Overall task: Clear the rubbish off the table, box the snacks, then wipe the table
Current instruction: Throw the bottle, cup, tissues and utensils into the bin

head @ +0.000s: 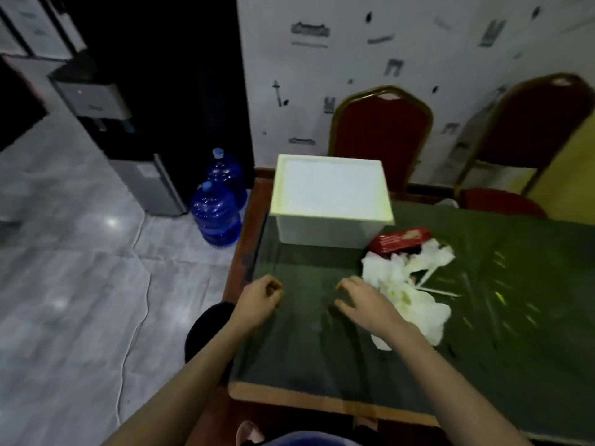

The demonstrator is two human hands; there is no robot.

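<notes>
A white box (pixel 331 201) with its lid on stands at the table's far left corner. Just right of it lies a red snack pack (pixel 401 239). In front of the pack sits a heap of crumpled white tissues and wrappers (pixel 409 294), with a few thin white sticks (pixel 434 284) beside it. My right hand (pixel 363 304) hovers over the green tabletop (pixel 322 349), fingers spread and empty, just left of the heap. My left hand (pixel 260 300) is at the table's left edge, fingers curled in, nothing seen in it.
Two red chairs (pixel 383 133) (pixel 528 130) stand behind the table against the patterned wall. Two blue water jugs (pixel 217 214) and a water dispenser (pixel 125 149) are on the floor to the left. A dark round object (pixel 206 329) sits beside the table's left edge.
</notes>
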